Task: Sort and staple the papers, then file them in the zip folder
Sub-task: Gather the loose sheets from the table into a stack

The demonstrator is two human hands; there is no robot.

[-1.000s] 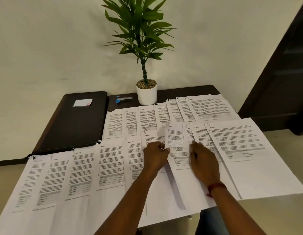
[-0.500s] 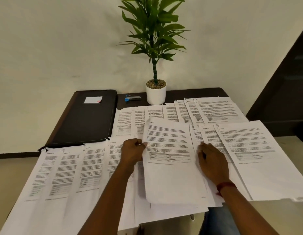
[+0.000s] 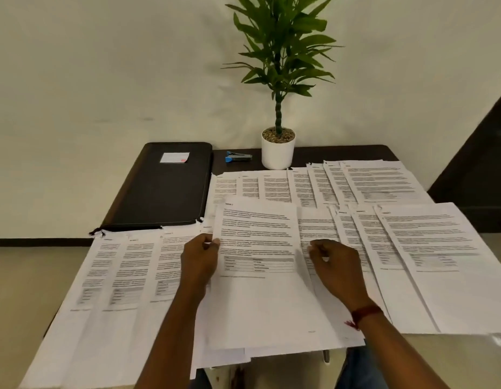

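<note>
Printed paper sheets lie fanned in overlapping rows across the dark table [image 3: 342,153]: a back row [image 3: 384,181], a front left row [image 3: 126,270] and a front right row [image 3: 440,262]. My left hand [image 3: 200,262] pinches the left edge of one sheet [image 3: 260,299], which lies over the front middle papers. My right hand [image 3: 337,268] hovers at that sheet's right edge with fingers curled; whether it pinches paper is unclear. The black zip folder [image 3: 159,192] lies closed at the back left. A blue stapler [image 3: 238,157] sits behind the papers.
A white pot [image 3: 278,153] with a green plant stands at the back centre against the wall. A small white card [image 3: 175,157] lies on the folder. Papers overhang the table's front edge. A dark door frame [image 3: 482,150] is at the right.
My left hand pulled a sheet out of the front row and carried it left over the middle papers. My right hand went from lying flat on the papers to curled fingers.
</note>
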